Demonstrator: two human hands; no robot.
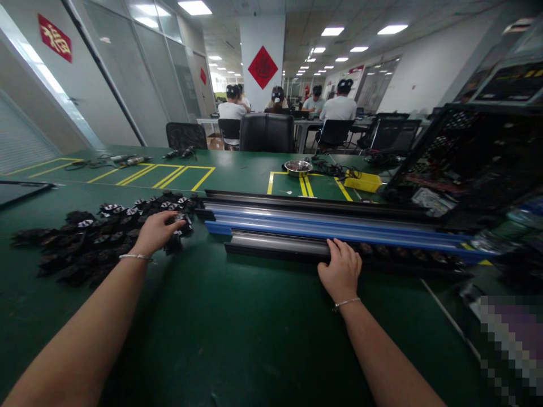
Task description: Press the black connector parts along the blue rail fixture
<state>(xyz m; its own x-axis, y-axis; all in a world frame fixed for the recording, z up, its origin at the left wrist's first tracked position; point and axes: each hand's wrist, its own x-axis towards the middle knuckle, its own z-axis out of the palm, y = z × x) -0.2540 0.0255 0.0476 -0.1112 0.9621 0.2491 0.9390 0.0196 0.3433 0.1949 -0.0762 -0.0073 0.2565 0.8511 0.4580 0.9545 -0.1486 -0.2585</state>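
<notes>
Tabletop clear at six o'clock; low passage available. Heaped black parts obstruct nine o'clock. Long rails bar any low path from centre to three. Tall dark case obstructs two. Beyond the rails, bare surface lies toward twelve.

ok so pile of small parts is on the L side of the table, L hand at its R edge. Rails run side by side ctr to R, R hand on the nearest 1. Bowl + bin r behind the rails, bin R of bowl. Case far R, chairs past the far edge.
</notes>
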